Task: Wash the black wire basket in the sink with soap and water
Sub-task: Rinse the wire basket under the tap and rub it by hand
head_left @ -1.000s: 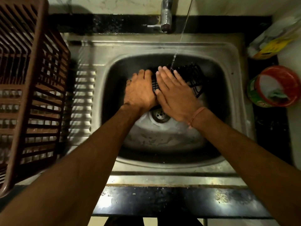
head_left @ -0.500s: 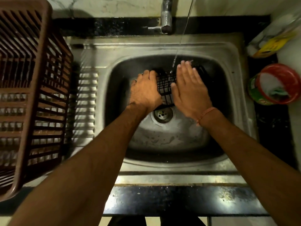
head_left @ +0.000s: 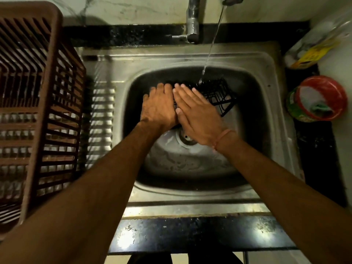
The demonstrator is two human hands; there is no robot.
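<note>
The black wire basket point(head_left: 219, 96) lies in the back of the steel sink point(head_left: 190, 58), under a thin stream of water point(head_left: 211, 48) from the tap point(head_left: 192, 21). My left hand point(head_left: 159, 105) curls over the basket's left end and holds it. My right hand point(head_left: 196, 113) lies flat on top of the basket, fingers straight and pointing to the back left, touching the left hand. Only the basket's right part shows; the hands hide the other end.
A brown plastic dish rack point(head_left: 34, 103) stands on the draining board at the left. On the black counter at the right sit a red-rimmed tub point(head_left: 320, 98) with white soap and a green scrubber, and a yellow-and-white packet point(head_left: 314, 50). The drain point(head_left: 187, 139) is partly under my right wrist.
My right hand slid from the basket's right side back to the left across its top, ending against my left hand. The left hand kept its hold.
</note>
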